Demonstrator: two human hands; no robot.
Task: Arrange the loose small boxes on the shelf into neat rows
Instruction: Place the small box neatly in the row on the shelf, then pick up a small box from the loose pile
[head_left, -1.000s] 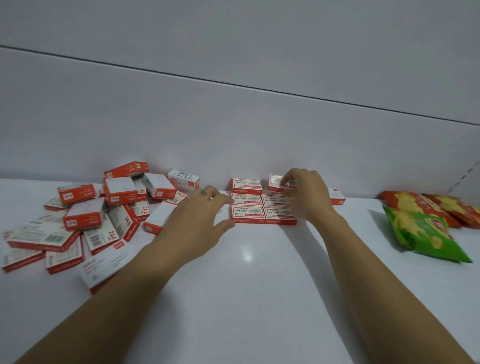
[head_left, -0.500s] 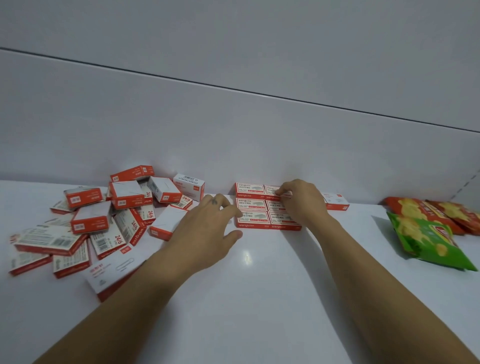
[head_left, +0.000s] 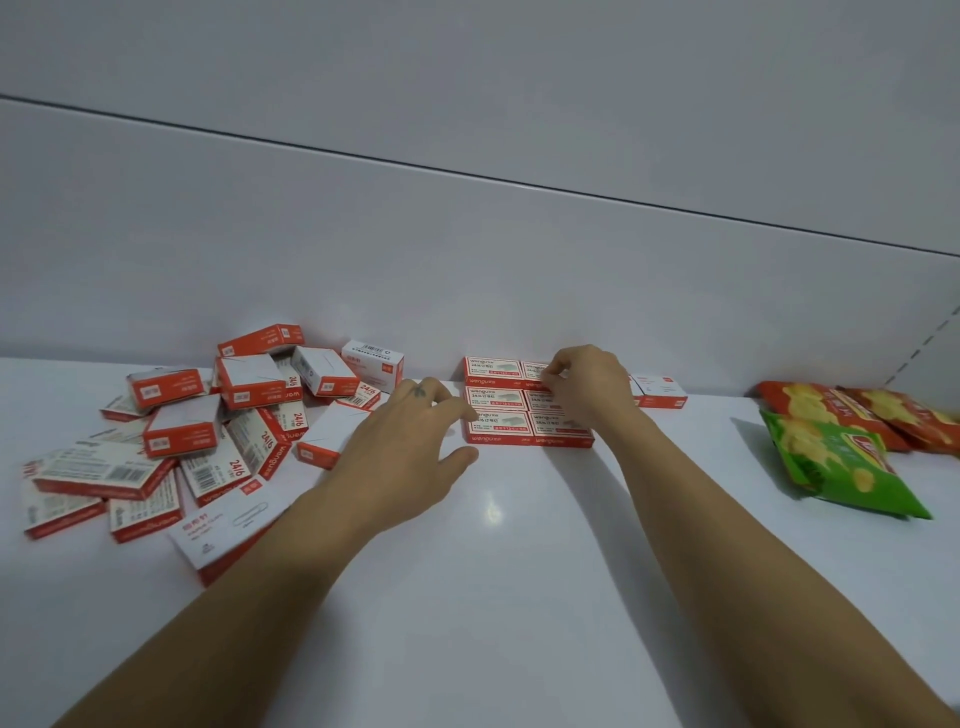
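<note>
A jumbled pile of loose red-and-white small boxes (head_left: 208, 431) lies at the left of the white shelf (head_left: 519, 597). At the middle back, several of the same boxes form a neat flat block (head_left: 498, 427) in rows against the wall. My left hand (head_left: 410, 457) is spread, its fingertips touching the block's left edge. My right hand (head_left: 587, 389) lies over the block's right side, fingers curled, pinching the back-right box (head_left: 535, 371). One more box (head_left: 662, 389) sits just right of that hand; part of the block is hidden beneath it.
A green snack bag (head_left: 841, 467) and red snack bags (head_left: 883, 410) lie at the right end of the shelf. A white back wall (head_left: 467, 260) runs directly behind the boxes. Bare shelf surface stretches in front of the block.
My right hand has lowered its box into the back row of the block. My left hand has shifted slightly right until its fingertips meet the block's left edge.
</note>
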